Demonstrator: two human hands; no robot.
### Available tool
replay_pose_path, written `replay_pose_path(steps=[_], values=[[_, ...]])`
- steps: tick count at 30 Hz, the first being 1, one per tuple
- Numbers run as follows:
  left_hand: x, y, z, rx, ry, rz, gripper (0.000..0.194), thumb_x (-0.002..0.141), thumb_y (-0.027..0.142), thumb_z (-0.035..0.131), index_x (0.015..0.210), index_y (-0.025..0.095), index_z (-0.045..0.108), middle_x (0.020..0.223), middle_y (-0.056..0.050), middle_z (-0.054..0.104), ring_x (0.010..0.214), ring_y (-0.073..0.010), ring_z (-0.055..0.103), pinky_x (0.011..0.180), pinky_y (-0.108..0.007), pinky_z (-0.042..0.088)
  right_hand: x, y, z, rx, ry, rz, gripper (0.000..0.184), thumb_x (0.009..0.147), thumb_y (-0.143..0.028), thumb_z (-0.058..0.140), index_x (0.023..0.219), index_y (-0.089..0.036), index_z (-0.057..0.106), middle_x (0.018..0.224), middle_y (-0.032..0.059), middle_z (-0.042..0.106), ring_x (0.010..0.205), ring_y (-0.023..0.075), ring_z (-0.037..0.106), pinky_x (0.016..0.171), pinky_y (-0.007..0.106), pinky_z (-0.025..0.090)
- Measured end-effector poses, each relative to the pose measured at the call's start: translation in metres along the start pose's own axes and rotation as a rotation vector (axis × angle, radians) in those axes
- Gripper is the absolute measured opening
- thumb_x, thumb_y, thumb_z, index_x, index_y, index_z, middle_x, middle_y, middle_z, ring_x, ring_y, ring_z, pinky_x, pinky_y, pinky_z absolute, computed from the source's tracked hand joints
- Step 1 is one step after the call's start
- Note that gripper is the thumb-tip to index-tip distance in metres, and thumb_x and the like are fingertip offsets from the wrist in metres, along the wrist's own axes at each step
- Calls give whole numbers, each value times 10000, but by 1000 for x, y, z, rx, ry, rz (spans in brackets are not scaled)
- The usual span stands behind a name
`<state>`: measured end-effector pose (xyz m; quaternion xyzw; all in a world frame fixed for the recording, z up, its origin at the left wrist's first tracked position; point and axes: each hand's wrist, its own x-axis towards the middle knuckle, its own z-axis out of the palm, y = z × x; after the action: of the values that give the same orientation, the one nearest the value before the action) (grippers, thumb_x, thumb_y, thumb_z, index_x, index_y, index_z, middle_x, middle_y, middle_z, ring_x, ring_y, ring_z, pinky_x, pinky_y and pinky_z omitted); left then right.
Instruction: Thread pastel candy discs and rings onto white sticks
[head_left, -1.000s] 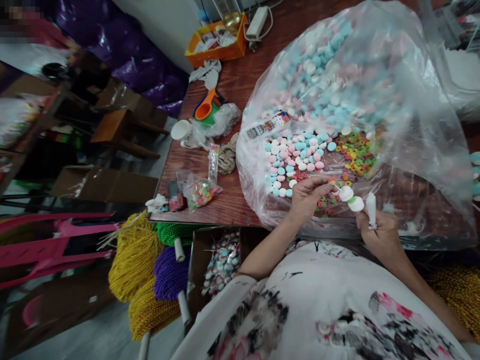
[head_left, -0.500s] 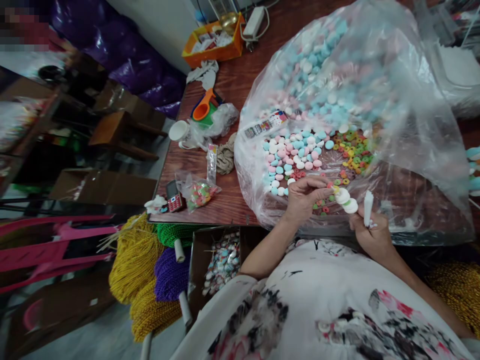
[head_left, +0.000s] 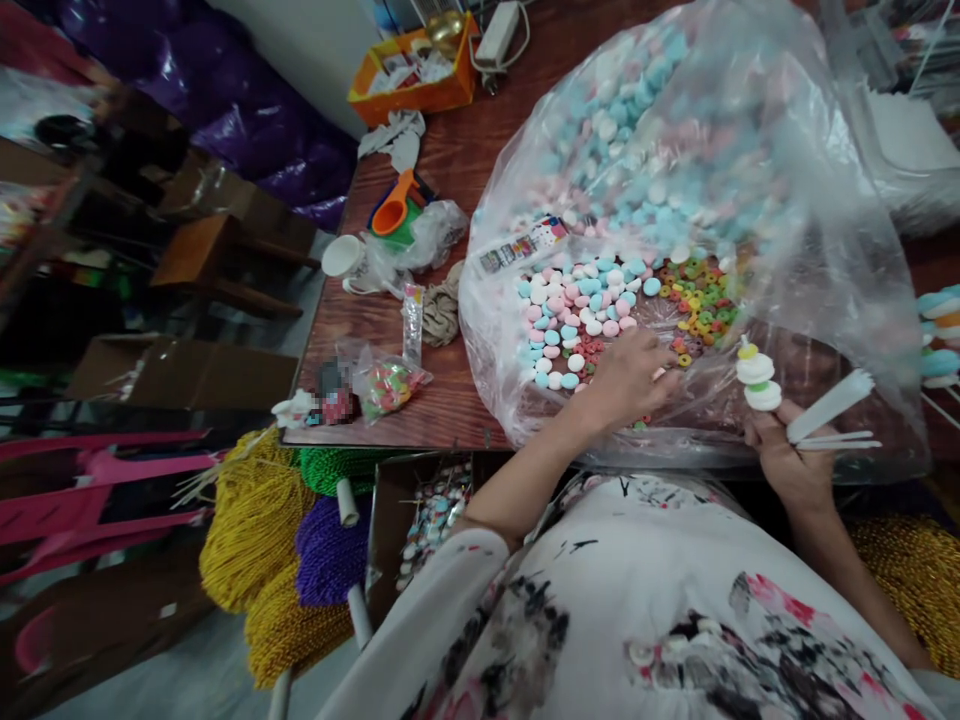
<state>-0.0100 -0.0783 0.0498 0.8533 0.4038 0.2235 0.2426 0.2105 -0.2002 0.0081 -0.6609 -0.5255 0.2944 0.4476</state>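
Note:
My right hand is closed around a bundle of white sticks that fan out to the right. The same hand keeps a candy skewer upright, with two white discs, a green ring between them and a yellow ring at the top. My left hand is over the candy rings at the front of the clear plastic bag, its fingers bent downward and drawn together. What its fingertips pinch is mostly hidden. Pink, blue and white candies and coloured candy rings lie around it.
On the table's left side are an orange scoop, a white cup and a small bag of rings. Farther back stand an orange tray and a power strip. Below the edge sits a box of wrapped candies beside yellow cord bundles.
My left hand has left the top of the skewer and come down among the candy rings. My right hand has moved right, carrying the skewer and sticks. The view has shifted slightly.

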Motion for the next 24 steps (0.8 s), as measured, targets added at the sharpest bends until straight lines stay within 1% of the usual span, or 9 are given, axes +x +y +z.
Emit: replay_pose_path(steps=[3, 6, 8, 10, 13, 15, 19, 21, 24], values=[[26, 8, 18, 189, -196, 48, 139, 873, 146, 621, 887, 140, 760, 1039, -157, 676, 1063, -301, 575, 872, -403, 470, 1, -6, 3, -14, 7, -39, 375, 961, -355, 593, 625, -193, 573, 552, -22, 525, 522, 112, 471, 535, 261, 368], [40, 4, 27, 187, -242, 43, 168, 830, 85, 628, 895, 131, 776, 1077, -171, 681, 1095, -320, 576, 889, -425, 481, 1, -13, 1, -53, -19, -125, 391, 962, -315, 570, 590, -196, 543, 528, -22, 521, 493, 106, 461, 517, 256, 360], [40, -1, 25, 18, -161, 2, 166, 822, 84, 638, 863, 148, 786, 1013, -143, 710, 1058, -294, 607, 912, -428, 493, 1, -14, -2, -68, -33, -160, 405, 959, -298, 560, 569, -198, 522, 507, -24, 506, 475, 102, 452, 500, 250, 354], [35, -2, 17, -321, -24, -96, 137, 849, 149, 663, 875, 166, 796, 956, -105, 743, 966, -242, 656, 897, -403, 525, 0, -15, -3, -76, -48, -171, 410, 954, -298, 565, 559, -198, 516, 496, -22, 500, 465, 101, 447, 483, 246, 346], [22, 7, 2, -875, 123, -314, 239, 859, 361, 734, 993, 175, 805, 900, -74, 777, 780, -175, 696, 728, -319, 564, 1, -19, 1, -79, -98, -200, 393, 947, -301, 575, 571, -194, 535, 490, -23, 494, 448, 95, 429, 464, 241, 331], [12, 19, -5, -1082, 176, -417, 356, 795, 457, 799, 1013, 176, 811, 850, -62, 785, 686, -147, 686, 629, -276, 547, 4, -22, 7, -61, -121, -237, 383, 943, -297, 580, 577, -193, 536, 484, -33, 474, 435, 87, 411, 458, 237, 322], [-4, 34, -9, -1207, 280, -447, 393, 731, 505, 854, 979, 202, 827, 914, -65, 803, 721, -148, 706, 664, -280, 573, 8, -26, 17, -54, -115, -265, 366, 932, -276, 570, 577, -198, 521, 481, -34, 468, 436, 89, 405, 456, 240, 308], [-10, 34, -8, -1180, 317, -411, 354, 735, 500, 856, 953, 222, 832, 971, -64, 804, 816, -174, 732, 759, -313, 600, 9, -27, 18, -70, -115, -246, 366, 931, -279, 565, 576, -200, 516, 488, -28, 482, 447, 94, 415, 460, 242, 313], [-15, 28, -5, -1083, 369, -328, 289, 744, 489, 852, 892, 241, 838, 949, -49, 807, 925, -194, 738, 898, -349, 592, 7, -31, 18, -82, -134, -254, 371, 937, -290, 571, 580, -201, 526, 476, -37, 463, 432, 91, 404, 458, 243, 314]])
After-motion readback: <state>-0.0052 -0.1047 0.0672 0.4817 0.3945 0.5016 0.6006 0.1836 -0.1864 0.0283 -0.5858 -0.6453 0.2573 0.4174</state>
